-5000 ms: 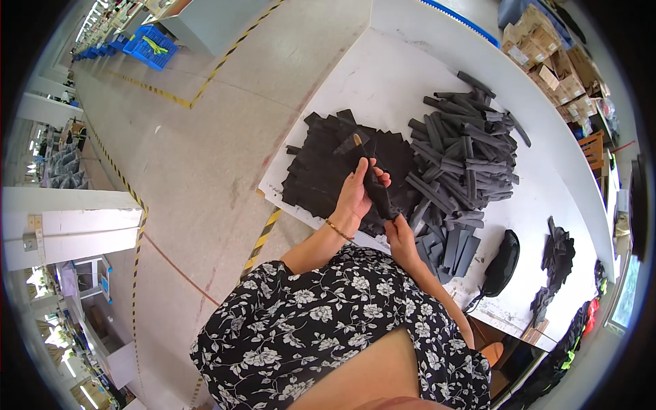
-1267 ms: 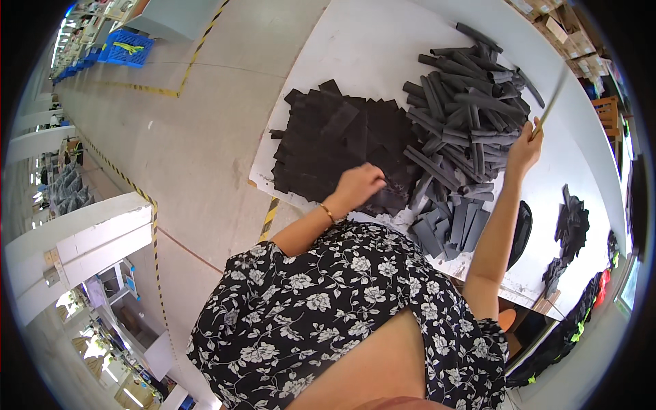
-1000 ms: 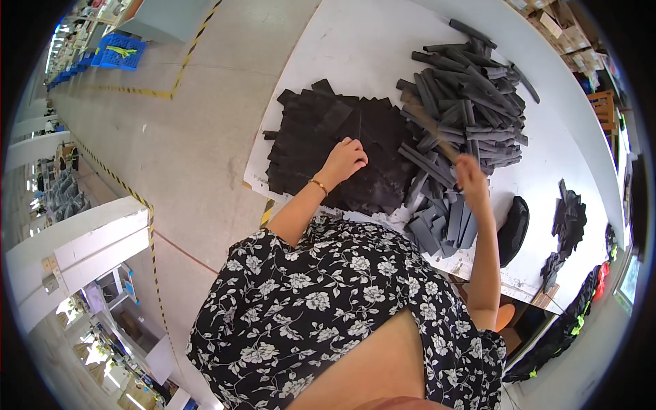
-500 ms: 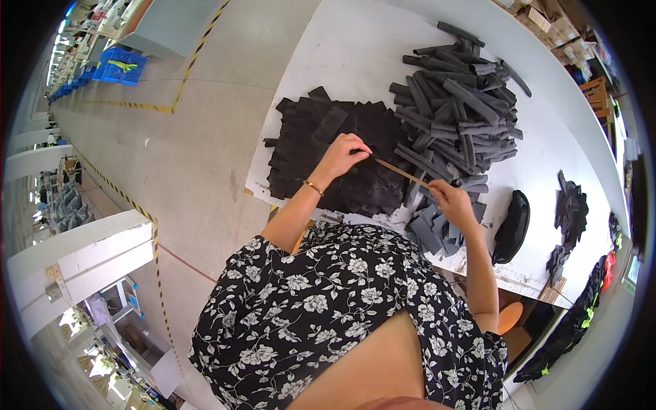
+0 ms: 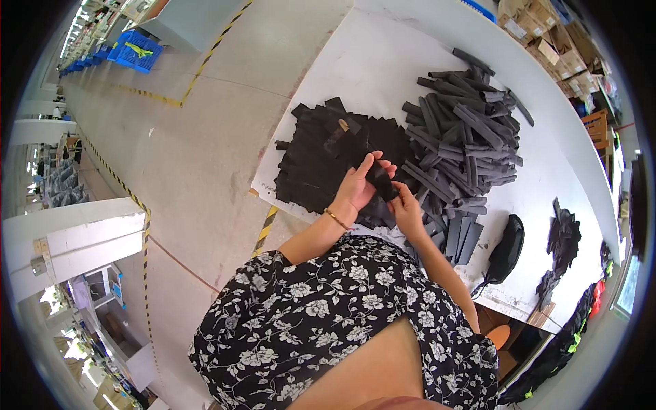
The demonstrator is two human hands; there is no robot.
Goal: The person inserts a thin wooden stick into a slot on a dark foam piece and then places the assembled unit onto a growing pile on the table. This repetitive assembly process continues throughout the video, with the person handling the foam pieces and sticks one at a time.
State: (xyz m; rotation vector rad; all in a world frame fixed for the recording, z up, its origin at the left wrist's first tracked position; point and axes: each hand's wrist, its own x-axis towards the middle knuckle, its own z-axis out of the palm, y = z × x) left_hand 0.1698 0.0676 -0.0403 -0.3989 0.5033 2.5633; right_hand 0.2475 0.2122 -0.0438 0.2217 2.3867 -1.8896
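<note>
My left hand (image 5: 361, 184) and my right hand (image 5: 408, 208) hold one dark rolled foam piece (image 5: 380, 182) between them, just above the near edge of the white table (image 5: 383, 61). Under and left of the hands lies a pile of flat black foam sheets (image 5: 321, 154). To the right of the hands is a heap of grey rolled foam tubes (image 5: 461, 140). A few flat dark strips (image 5: 459, 236) lie near my right wrist.
A black pouch (image 5: 506, 249) and a bundle of dark material (image 5: 564, 236) lie at the table's right end. Cardboard boxes (image 5: 547, 34) stand beyond the table. The concrete floor on the left has yellow-black tape lines (image 5: 266, 229), with blue crates (image 5: 137, 51) far off.
My right hand was out over the heap of tubes with a thin stick, then came back toward my left hand. Both hands now close around one dark foam piece.
</note>
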